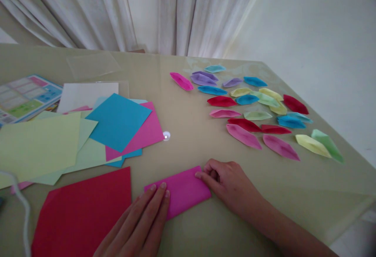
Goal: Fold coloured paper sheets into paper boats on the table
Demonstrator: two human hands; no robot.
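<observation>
A magenta sheet of origami paper (184,193), folded into a flat rectangle, lies on the table near the front. My left hand (141,221) rests flat on its left part, fingers stretched out. At its upper right corner, the thumb of my right hand (225,178) presses on the edge with the other fingers curled in. Close by on the left is a red paper sheet (85,214), partly under or behind my left hand.
Several folded paper boats (243,135) in many colours spread over the right side. Loose blue paper (119,122), pink paper (155,125) and pale yellow paper (41,141) overlap at left. A white cable (25,210) curves at the left edge. A printed pack (29,96) lies behind.
</observation>
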